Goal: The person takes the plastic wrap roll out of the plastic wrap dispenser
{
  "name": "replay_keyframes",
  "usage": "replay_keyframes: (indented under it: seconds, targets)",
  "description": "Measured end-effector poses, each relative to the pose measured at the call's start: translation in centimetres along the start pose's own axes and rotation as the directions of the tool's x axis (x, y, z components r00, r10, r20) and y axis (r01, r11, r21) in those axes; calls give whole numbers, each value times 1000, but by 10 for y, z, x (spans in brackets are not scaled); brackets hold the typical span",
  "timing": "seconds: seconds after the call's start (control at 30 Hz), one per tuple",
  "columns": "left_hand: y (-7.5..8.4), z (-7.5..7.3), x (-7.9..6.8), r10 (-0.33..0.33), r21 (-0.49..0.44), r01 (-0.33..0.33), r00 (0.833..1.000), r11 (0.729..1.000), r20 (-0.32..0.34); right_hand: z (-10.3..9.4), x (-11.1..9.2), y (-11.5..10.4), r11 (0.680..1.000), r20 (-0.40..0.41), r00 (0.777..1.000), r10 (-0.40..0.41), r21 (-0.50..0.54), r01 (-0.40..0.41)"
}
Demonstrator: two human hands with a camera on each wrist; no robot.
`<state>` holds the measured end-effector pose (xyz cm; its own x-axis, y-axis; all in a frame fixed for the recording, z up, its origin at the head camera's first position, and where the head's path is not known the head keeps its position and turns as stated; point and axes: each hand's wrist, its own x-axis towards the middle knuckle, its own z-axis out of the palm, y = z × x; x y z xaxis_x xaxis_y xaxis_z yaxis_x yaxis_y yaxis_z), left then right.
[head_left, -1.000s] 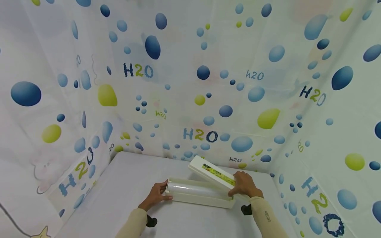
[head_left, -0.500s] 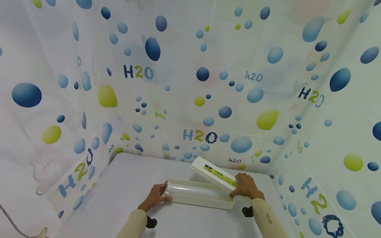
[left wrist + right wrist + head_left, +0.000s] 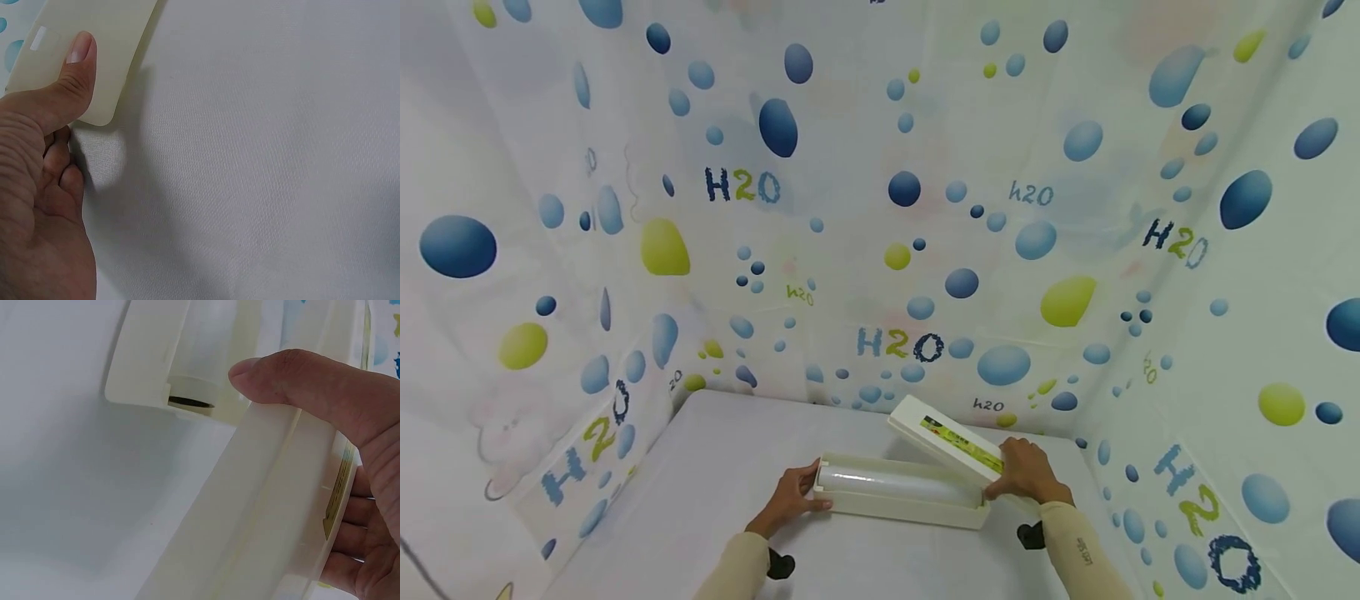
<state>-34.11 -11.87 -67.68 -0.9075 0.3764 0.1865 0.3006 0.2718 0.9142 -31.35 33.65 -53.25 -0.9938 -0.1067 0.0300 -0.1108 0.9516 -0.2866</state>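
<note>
A cream plastic-wrap dispenser box (image 3: 901,510) sits uncovered on the table, with a shiny roll of plastic wrap (image 3: 887,482) lying inside. My left hand (image 3: 788,500) grips the box's left end; in the left wrist view its thumb (image 3: 80,72) lies flat along the box wall (image 3: 109,31). With my right hand (image 3: 1032,472) I hold the right end of the cream lid (image 3: 917,418), which slants over the box's back right part and bears a yellow-green label (image 3: 964,443). Seen from the right wrist, the thumb lies on the lid's underside (image 3: 250,500) and the fingers support its outer face.
A white cloth covers the table (image 3: 700,483). Around its back and sides hangs a white curtain (image 3: 842,275) printed with blue and green drops and H2O lettering. Each sleeve has a dark wrist-camera piece (image 3: 781,567) beside it.
The lid and my right hand have shifted slightly to the right relative to the box. My left hand keeps its grip on the box end. The head view has turned a little.
</note>
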Motion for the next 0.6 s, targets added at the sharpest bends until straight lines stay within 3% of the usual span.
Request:
replay_keyframes:
  seconds: [0.17,0.47,0.6]
  targets:
    - [-5,1,1,-19,1,19,1000,1000,-3,-1,-1,1,1000,10,1000,3,12,-3]
    - [10,-1,-4,-55,-55,55,998,997,10,-4,-4,1,999,0,999,36,16,-36]
    - [10,-1,-3,-56,-42,56,998,998,4,-5,-4,1,999,-11,999,38,9,-38]
